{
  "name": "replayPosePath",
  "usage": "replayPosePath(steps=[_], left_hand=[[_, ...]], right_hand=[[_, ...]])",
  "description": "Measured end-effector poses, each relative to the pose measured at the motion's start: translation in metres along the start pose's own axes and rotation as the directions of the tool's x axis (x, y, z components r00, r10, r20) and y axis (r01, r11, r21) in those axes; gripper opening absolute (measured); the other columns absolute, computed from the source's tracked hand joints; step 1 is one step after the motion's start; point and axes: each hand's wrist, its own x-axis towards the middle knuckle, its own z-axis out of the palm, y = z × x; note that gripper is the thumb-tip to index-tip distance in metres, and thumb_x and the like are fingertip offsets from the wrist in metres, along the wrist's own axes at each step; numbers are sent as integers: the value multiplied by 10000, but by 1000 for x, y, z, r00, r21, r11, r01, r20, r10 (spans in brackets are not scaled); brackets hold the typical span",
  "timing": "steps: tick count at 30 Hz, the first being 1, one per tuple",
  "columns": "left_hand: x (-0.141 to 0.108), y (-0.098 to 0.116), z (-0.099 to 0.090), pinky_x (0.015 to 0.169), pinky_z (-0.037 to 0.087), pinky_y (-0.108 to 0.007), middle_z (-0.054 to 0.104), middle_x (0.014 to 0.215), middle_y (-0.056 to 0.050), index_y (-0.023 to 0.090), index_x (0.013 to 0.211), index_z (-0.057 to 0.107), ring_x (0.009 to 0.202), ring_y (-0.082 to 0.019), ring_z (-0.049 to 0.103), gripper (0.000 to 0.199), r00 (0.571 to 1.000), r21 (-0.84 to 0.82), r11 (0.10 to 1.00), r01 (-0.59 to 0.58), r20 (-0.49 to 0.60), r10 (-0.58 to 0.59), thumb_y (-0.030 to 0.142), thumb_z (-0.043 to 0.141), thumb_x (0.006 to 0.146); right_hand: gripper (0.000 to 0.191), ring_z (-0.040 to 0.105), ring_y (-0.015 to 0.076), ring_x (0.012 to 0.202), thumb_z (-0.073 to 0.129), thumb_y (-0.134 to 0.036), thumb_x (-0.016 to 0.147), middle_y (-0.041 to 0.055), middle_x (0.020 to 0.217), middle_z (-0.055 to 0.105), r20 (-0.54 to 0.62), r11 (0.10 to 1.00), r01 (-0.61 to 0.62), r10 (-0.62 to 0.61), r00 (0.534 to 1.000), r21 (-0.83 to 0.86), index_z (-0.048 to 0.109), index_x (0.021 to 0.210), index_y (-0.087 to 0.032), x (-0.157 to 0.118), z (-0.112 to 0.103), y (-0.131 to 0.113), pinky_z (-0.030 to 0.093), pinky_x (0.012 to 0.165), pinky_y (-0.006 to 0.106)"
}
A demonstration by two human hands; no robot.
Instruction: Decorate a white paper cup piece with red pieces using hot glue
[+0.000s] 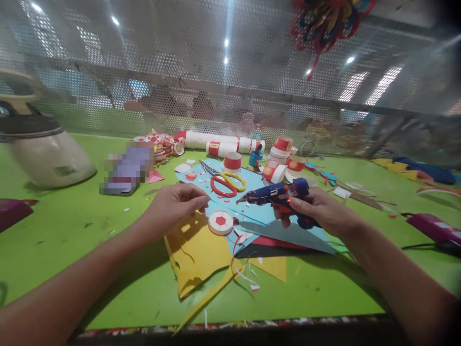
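A blue hot glue gun (277, 192) with an orange trigger and a small red light is gripped in my right hand (311, 206), its nozzle pointing left. My left hand (176, 206) hovers over yellow paper (201, 250), thumb and fingers pressed together; anything between them is too small to make out. Just right of those fingertips lies a round white disc (221, 222) with a red hexagon in its middle. Scissors (228, 185) with red and yellow handles rest behind it on blue paper (248, 211) strewn with scraps.
White and red paper cups (281, 154) and a long cup tube (216, 142) stand along the back near a perforated metal screen (216, 86). A phone (129, 168) and a cream kettle-like appliance (50, 154) are at left. Purple tools (437, 228) lie at both sides of the green table (118, 302).
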Motion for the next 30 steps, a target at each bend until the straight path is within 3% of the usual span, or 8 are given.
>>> replayPosePath(steps=[5,10,17,21,30], left_hand=[[6,7,-8,570,451,-228,710,702,-41,148,792,709,601,-122,568,232,1000,2,1000,-16,-26,16,374,686,744],[7,-2,4,580,470,-243,699,730,-44,138,800,694,632,-140,606,227,999,-3,999,-36,8,36,360,656,778],[-5,-10,11,648,470,-256,691,741,-26,154,784,685,685,-136,615,140,946,180,929,-323,41,321,255,605,840],[-6,-12,9,630,457,-246,668,742,-27,151,803,687,684,-129,606,146,908,224,880,-420,110,405,235,585,865],[-3,-12,4,639,459,-247,665,752,-33,150,811,700,690,-130,610,153,906,278,862,-423,101,412,226,578,862]], right_hand=[[455,632,182,674,534,-575,869,84,725,707,-6,997,-53,53,999,-56,681,827,-147,4,-6,-2,444,567,275],[495,623,184,701,490,-592,881,96,761,704,23,994,-65,68,997,-84,691,817,-144,4,1,-11,424,495,243],[435,510,104,572,462,-506,926,45,745,672,22,983,9,-5,1000,-186,685,794,-156,2,16,-13,375,479,216],[490,478,103,535,423,-549,928,35,715,663,4,968,16,-16,1000,-249,685,763,-169,0,19,-13,364,483,232],[501,466,115,550,422,-561,926,15,649,592,3,952,9,-8,1000,-306,680,741,-173,-2,26,-16,353,511,237]])
